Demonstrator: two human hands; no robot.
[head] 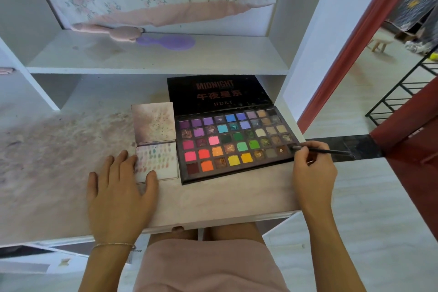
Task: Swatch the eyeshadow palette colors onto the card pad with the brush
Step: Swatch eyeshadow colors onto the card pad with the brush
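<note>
Head view: right hand (310,168) pinching brush (322,150), tip blurred; flat left hand (118,187) overlapping card pad (163,163).

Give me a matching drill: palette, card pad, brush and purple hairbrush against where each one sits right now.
Things:
1. palette
2. card pad
3. brush
4. purple hairbrush

Places:
A. on the upper shelf, beside a pink item
B. pinched in the right hand, tip at the palette's right edge
C. open on the desk, lid propped up behind it
D. left of the palette, the left hand resting on its near corner

Pairs: 1-C, 2-D, 3-B, 4-A
</note>
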